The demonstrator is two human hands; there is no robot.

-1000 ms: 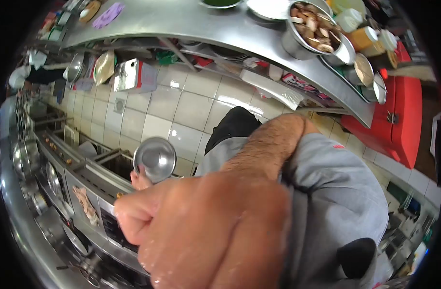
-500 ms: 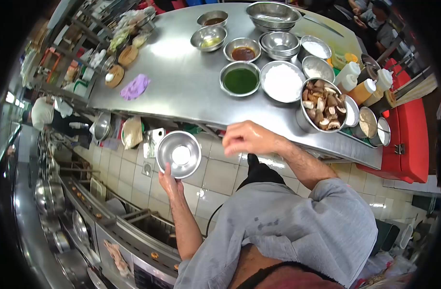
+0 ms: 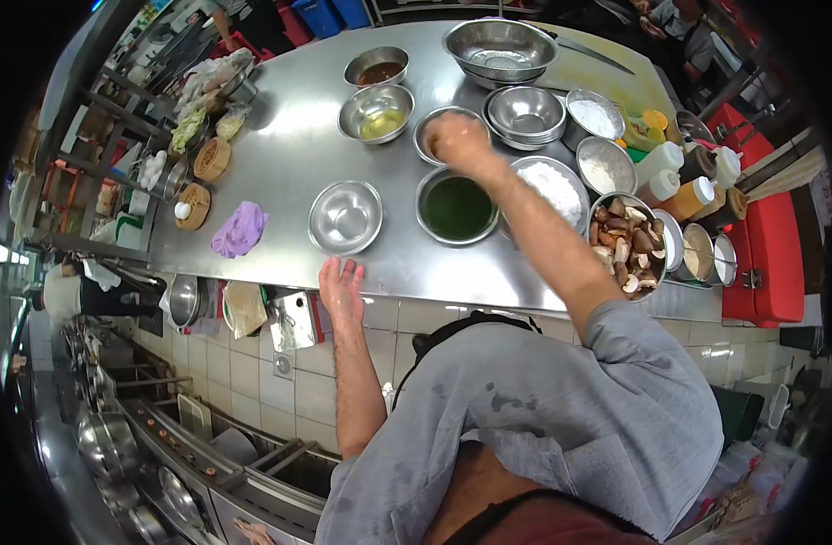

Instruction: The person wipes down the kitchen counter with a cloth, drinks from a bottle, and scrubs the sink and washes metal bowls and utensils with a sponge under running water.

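A small steel bowl stands on the steel table near its front edge. Just in front of that bowl, my left hand has its fingers stretched out, and nothing is in it. My right hand reaches across and covers much of a steel bowl that holds brown sauce. Motion blurs the right fingers, which point down inside that bowl's outline; I cannot tell if they grip it. Below my right wrist is a bowl of dark green liquid. My right forearm passes over a bowl of white powder.
A pot of cut mushrooms and squeeze bottles stand at the right. Stacked bowls, a colander and a knife lie farther back. A purple cloth is at the left. Other people are beyond the table.
My left hand has let go of the steel bowl, which now stands on the table. My right hand has moved forward from the table's edge to the brown sauce bowl.
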